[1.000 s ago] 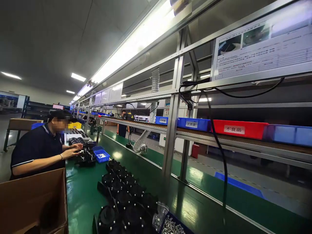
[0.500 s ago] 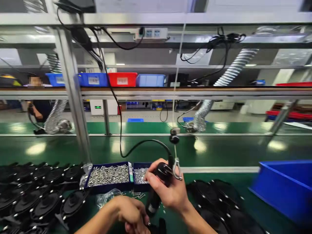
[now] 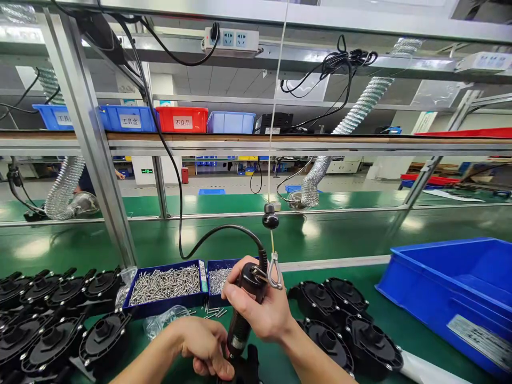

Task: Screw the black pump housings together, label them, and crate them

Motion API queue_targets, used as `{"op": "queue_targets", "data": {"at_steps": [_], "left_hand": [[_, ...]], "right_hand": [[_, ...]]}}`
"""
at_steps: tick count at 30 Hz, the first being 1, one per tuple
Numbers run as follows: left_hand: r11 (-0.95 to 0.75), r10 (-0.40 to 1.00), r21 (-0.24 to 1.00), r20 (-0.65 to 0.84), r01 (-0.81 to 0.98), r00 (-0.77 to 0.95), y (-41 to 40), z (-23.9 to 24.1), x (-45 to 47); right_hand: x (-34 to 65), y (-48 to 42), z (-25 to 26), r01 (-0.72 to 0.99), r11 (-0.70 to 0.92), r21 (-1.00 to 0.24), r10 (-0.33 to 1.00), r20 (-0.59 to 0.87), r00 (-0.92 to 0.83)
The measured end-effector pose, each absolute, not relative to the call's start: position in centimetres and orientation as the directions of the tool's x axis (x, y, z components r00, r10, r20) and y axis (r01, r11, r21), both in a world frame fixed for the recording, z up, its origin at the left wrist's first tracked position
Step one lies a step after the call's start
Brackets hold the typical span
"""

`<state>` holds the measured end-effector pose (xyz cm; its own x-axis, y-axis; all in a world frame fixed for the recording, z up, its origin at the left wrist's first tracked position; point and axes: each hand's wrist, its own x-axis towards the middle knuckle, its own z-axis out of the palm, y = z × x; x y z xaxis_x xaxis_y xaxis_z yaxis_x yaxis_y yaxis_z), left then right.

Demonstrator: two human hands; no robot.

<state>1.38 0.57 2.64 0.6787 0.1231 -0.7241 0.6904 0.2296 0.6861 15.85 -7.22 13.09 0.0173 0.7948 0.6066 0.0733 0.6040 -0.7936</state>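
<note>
My right hand [image 3: 267, 312] is wrapped round a black electric screwdriver [image 3: 240, 328], which tilts with its lower end down toward a black plastic housing [image 3: 250, 367] at the bottom edge. A cord and a hanging wire meet the tool's top. My left hand [image 3: 202, 344] is closed on the housing, fingers curled beside the screwdriver's tip. The lower part of that housing is cut off by the frame. Beyond my hands are a blue tray of long screws [image 3: 166, 285] and a second tray of small metal pieces [image 3: 219, 280], partly covered by my right hand.
Rows of black round housings [image 3: 52, 341] stand at left, and several more [image 3: 370, 341] at right. A large blue bin [image 3: 444, 288] stands far right. A clear plastic bag [image 3: 166, 320] and loose screws [image 3: 216, 312] lie before the trays. A metal post [image 3: 88, 133] rises at left.
The view has shifted, and everything appears sharper and further left. My right hand still holds the screwdriver over the housing. The left hand's fingers now show more clearly beside its tip.
</note>
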Motion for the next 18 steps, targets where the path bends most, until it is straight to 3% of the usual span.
{"op": "queue_targets", "data": {"at_steps": [8, 14, 18], "left_hand": [[0.162, 0.114, 0.708, -0.705, 0.687, 0.7, 1.1, 0.9, 1.3], [0.108, 0.185, 0.72, -0.692, 0.685, 0.698, 1.6, -0.1, 1.5], [0.135, 0.132, 0.728, -0.686, 0.673, 0.716, 1.5, 0.0, 1.4]], "right_hand": [[15.5, -8.1, 13.9, 0.091, 0.6, -0.795, 0.8, 0.599, -0.043], [15.3, -8.4, 13.7, 0.061, 0.645, -0.761, 0.764, 0.643, -0.052], [15.4, -8.3, 13.6, 0.044, 0.631, -0.775, 0.776, 0.629, -0.038]]}}
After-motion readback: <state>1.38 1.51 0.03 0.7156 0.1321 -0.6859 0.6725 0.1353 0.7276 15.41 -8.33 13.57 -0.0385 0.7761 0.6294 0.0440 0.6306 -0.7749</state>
